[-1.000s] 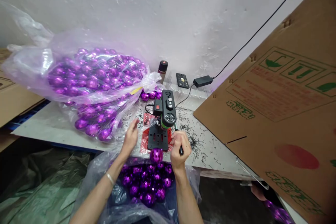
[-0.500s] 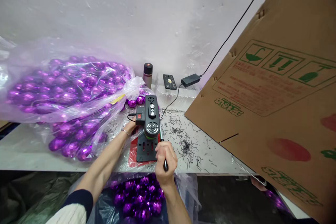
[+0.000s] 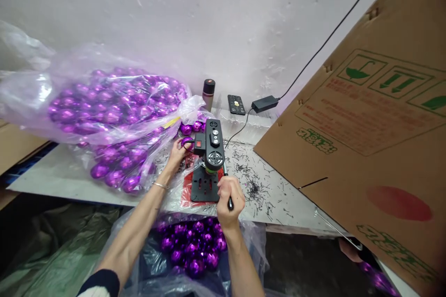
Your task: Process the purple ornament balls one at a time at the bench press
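A right hand [image 3: 230, 199] grips a black-handled metal lever [image 3: 230, 204] near the front edge of the white table [image 3: 52, 176]; toward the back edge, the left hand [image 3: 177, 155] holds a shiny purple ball [image 3: 187, 142], which a loose pinch could send rolling.

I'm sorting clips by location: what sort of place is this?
Probably a small workshop or packing area: a black machine with a lever stands on a worktable, beside a clear bag of purple balls and a large carton.
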Demonstrator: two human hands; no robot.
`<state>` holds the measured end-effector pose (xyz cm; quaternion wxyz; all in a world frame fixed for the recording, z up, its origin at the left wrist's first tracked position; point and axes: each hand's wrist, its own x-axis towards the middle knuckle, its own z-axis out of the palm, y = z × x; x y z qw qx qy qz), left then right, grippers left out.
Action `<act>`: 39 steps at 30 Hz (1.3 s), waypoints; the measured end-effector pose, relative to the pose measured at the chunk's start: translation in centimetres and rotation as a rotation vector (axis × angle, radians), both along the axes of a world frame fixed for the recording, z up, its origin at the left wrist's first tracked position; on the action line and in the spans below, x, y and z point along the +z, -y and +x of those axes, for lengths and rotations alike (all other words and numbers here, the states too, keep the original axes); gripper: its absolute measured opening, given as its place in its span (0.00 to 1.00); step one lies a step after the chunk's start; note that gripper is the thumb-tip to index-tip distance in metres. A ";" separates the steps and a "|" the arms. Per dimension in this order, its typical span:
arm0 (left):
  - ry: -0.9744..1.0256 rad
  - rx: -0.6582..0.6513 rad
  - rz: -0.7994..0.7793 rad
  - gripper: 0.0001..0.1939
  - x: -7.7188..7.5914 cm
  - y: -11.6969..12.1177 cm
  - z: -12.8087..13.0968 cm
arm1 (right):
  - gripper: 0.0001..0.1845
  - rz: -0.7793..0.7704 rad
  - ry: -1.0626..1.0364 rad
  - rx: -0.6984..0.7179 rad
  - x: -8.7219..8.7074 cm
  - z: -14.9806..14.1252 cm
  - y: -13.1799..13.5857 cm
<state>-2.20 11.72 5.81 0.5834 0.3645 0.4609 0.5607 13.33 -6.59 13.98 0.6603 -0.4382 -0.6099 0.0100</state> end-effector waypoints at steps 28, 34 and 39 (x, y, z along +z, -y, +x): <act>-0.680 -0.094 0.386 0.33 -4.1 12.8 2.9 | 0.20 -0.125 0.010 -0.055 3.4 0.3 -0.6; -0.661 -0.140 0.424 0.32 -4.2 12.6 3.2 | 0.21 -0.123 -0.020 -0.028 3.0 0.3 -0.3; -0.710 -0.191 0.466 0.32 -4.8 13.0 2.9 | 0.21 -0.126 -0.033 -0.024 2.6 0.2 -0.2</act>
